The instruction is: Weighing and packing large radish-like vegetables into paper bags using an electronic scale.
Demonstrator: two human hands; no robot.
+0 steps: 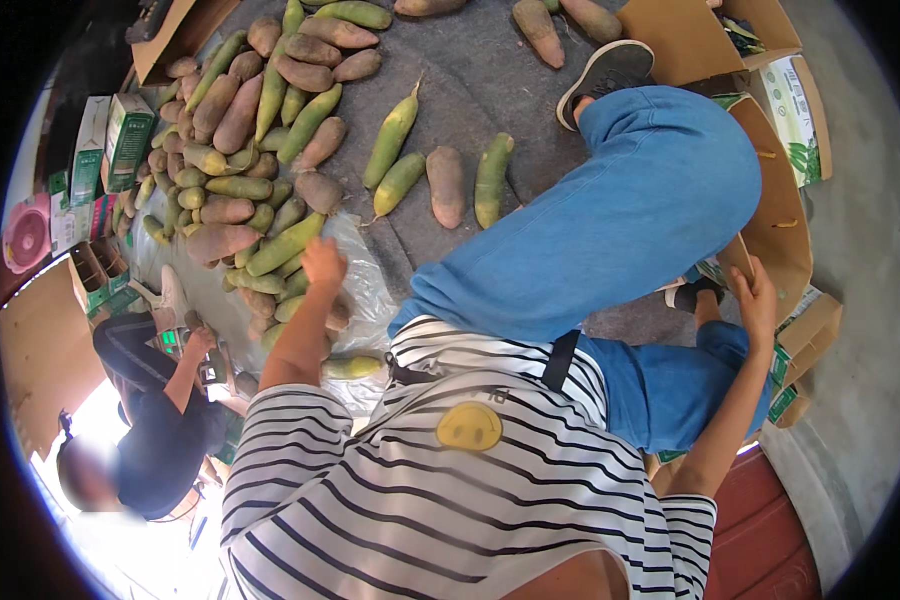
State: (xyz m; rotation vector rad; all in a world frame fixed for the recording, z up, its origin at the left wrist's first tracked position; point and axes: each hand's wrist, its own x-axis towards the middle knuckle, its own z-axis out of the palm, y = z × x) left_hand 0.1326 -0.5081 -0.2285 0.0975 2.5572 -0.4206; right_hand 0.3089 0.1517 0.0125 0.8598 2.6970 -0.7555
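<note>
On the floor mat, the left hand (322, 262) reaches open-fingered over a heap of radishes (240, 190), holding none. Right hand (757, 300) grips a cardboard box (785, 225). Most radishes remain unpacked.

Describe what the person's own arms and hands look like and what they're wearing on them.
Both arms are bare from the upper arm down, with short sleeves of a white T-shirt with thin black stripes. The left hand and the right hand are bare: no gloves show, and no watch, bracelet or ring can be made out. The shirt carries a round yellow smiley patch.
</note>
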